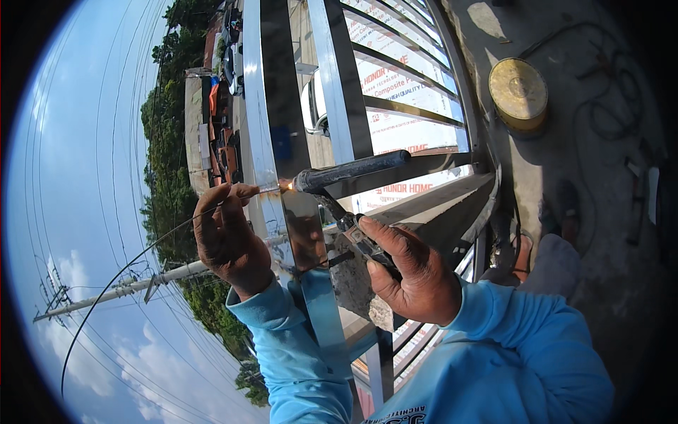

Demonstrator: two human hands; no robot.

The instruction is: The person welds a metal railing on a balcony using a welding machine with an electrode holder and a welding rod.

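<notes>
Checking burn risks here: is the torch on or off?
On: a bright orange glow shows right at the nozzle of the torch in the right hand.

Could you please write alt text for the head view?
A person's right hand holds a torch and the left hand a thin rod, both tips at a glow on a metal bar. A yellow bucket stands at right.

Open Air in Bright Daylight

Blue sky [85, 155] with white clouds [74, 353] fills the left side, crossed by a utility pole [127, 290]. Green trees [166, 106] stand between it and pavement [321, 150] bearing a white car [316, 102]. Printed white sheets [395, 88] show past the concrete floor's [600, 283] left edge; sunlight patches the floor.
</notes>
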